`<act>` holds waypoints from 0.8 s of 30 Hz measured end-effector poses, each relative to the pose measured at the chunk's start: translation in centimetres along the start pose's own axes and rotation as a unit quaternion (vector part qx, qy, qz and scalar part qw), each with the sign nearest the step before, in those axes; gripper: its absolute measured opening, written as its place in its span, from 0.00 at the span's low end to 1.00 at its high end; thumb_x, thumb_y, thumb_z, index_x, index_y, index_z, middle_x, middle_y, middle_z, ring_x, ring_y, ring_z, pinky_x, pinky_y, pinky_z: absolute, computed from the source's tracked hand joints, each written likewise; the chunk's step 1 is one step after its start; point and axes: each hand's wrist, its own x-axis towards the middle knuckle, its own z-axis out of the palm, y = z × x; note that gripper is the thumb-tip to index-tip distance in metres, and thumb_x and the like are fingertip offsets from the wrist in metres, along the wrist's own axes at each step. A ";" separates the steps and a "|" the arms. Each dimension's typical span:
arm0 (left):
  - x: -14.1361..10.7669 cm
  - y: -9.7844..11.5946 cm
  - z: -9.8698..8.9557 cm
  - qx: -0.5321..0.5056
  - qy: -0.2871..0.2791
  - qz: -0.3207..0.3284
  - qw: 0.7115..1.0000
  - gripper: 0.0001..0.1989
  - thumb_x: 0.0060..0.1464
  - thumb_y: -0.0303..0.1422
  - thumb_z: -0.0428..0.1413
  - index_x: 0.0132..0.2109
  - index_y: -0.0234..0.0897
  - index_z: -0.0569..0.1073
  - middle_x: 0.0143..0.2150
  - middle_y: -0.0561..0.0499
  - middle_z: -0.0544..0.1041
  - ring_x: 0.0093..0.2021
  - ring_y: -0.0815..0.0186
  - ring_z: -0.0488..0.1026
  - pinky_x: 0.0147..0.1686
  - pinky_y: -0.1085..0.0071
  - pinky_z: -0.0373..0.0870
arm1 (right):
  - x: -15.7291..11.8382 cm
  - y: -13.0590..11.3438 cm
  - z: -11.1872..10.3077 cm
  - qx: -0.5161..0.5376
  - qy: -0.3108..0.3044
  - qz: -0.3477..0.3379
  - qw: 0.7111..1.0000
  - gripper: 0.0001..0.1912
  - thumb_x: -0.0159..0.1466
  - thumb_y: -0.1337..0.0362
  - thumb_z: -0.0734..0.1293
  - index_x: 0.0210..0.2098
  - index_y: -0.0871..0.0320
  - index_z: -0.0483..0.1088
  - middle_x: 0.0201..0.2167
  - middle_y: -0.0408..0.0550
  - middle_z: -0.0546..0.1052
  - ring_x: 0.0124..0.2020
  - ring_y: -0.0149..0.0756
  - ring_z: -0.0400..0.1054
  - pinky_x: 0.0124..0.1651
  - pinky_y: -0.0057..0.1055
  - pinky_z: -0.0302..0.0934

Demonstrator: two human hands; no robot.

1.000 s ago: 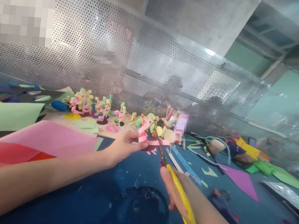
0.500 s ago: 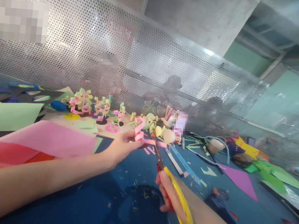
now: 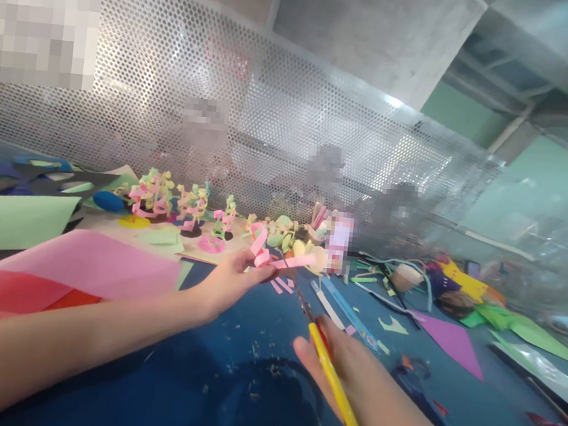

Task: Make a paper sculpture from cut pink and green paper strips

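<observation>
Between the thumb and fingers of my left hand point(image 3: 232, 278) is a curled pink paper strip point(image 3: 295, 263), its free end pointing right. My right hand point(image 3: 344, 363) is closed on yellow-handled scissors point(image 3: 335, 379), with their blades angled up and left to the strip, close to my left fingertips. Motion blur hides whether the blades touch the paper. Small curled paper models point(image 3: 155, 195) stand behind my left hand on a pale sheet.
Pink sheet point(image 3: 93, 265) and green sheet point(image 3: 17, 219) lie at left. Paper scraps, a blue ruler point(image 3: 349, 313) and a purple sheet point(image 3: 452, 342) lie at right. A perforated metal screen point(image 3: 284, 106) rises behind, with blurred people beyond.
The scissors have turned and their blades have shifted left, nearer my left fingers. The strip's free end now points slightly upward, and my right hand has rotated.
</observation>
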 end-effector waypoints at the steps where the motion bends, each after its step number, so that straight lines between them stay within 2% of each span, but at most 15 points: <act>1: 0.0 0.0 0.0 -0.001 0.002 -0.001 1.000 0.15 0.50 0.43 0.57 0.40 0.37 0.75 0.40 0.49 0.78 0.43 0.59 0.72 0.43 0.68 0.66 | 0.0 0.1 0.0 -0.013 0.003 0.000 1.000 0.20 0.60 0.44 0.54 0.31 0.54 0.61 0.24 0.47 0.72 0.24 0.42 0.68 0.25 0.32 0.54; 5: 0.1 -0.1 -0.1 -0.004 -0.002 0.009 1.000 0.15 0.51 0.42 0.56 0.41 0.38 0.74 0.40 0.49 0.78 0.44 0.59 0.72 0.45 0.67 0.65 | -0.2 0.6 0.4 -0.064 0.006 -0.005 0.998 0.21 0.61 0.44 0.54 0.33 0.55 0.62 0.27 0.49 0.73 0.27 0.43 0.69 0.29 0.35 0.57; 10: 0.2 -0.1 -0.2 0.044 0.017 0.013 0.999 0.15 0.51 0.41 0.56 0.41 0.36 0.74 0.41 0.48 0.77 0.45 0.57 0.71 0.46 0.66 0.64 | -0.7 1.3 0.5 -0.154 0.029 0.026 0.987 0.24 0.58 0.42 0.55 0.38 0.55 0.62 0.32 0.53 0.74 0.30 0.47 0.70 0.31 0.37 0.57; 14: 0.1 0.3 -0.2 0.023 -0.004 0.006 1.000 0.15 0.51 0.41 0.55 0.42 0.36 0.74 0.42 0.48 0.77 0.45 0.58 0.72 0.46 0.65 0.65 | -0.8 1.3 0.3 -0.185 0.020 0.040 0.982 0.27 0.57 0.40 0.55 0.42 0.56 0.63 0.33 0.55 0.75 0.30 0.50 0.71 0.31 0.39 0.58; 18: -0.3 0.8 -0.1 -0.002 -0.027 -0.020 0.999 0.15 0.51 0.42 0.56 0.42 0.37 0.74 0.42 0.48 0.78 0.44 0.59 0.73 0.45 0.66 0.66 | -0.6 1.0 0.1 -0.193 0.026 0.055 0.979 0.28 0.57 0.39 0.55 0.40 0.57 0.65 0.33 0.56 0.76 0.34 0.54 0.71 0.31 0.40 0.60; 24: -0.7 1.0 0.6 -0.056 -0.062 -0.012 0.996 0.14 0.52 0.41 0.56 0.41 0.35 0.75 0.40 0.48 0.78 0.44 0.60 0.71 0.49 0.66 0.62 | -0.6 1.2 0.4 -0.207 0.052 0.044 0.976 0.28 0.57 0.39 0.55 0.38 0.57 0.66 0.29 0.55 0.76 0.27 0.48 0.72 0.26 0.36 0.60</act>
